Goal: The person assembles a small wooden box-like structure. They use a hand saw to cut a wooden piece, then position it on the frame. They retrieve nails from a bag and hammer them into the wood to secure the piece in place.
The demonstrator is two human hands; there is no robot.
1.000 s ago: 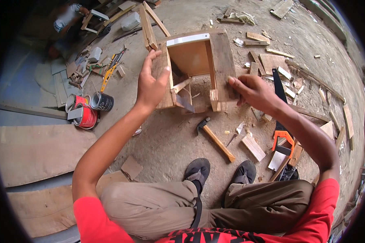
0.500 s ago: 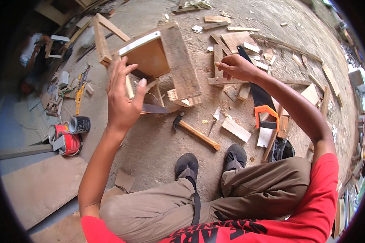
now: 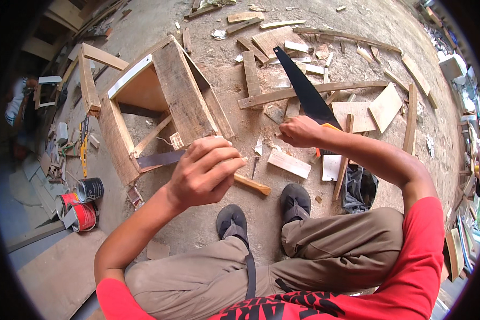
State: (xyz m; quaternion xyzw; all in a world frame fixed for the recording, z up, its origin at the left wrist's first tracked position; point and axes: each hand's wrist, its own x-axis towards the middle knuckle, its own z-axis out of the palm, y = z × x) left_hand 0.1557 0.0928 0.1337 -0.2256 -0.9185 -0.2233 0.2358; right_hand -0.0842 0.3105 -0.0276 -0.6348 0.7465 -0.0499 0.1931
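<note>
My left hand (image 3: 205,170) is closed with its fingers curled, in front of the lower right corner of a rough wooden frame (image 3: 181,93). I cannot tell whether it touches the frame, and what is inside the fingers is hidden. Farther right, my right hand (image 3: 301,132) is also closed, thumb and fingertips pressed together; anything in it is too small to make out. It hovers over the floor beside a handsaw (image 3: 304,88) with a black blade, whose orange handle is mostly covered by my forearm. The handle of a hammer (image 3: 252,185) shows below my left hand, its head hidden.
Wood offcuts (image 3: 289,163) and a long batten (image 3: 314,93) litter the floor on the right. A black plastic bag (image 3: 360,189) lies by my right knee. Paint cans (image 3: 81,216) and a yellow tool (image 3: 84,146) are at left. My sandalled feet (image 3: 232,218) are near the hammer.
My left hand has gone from spread fingers to curled ones and moved right and down. The right hand has lowered and drawn in. The view has shifted, with the frame now farther left in it.
</note>
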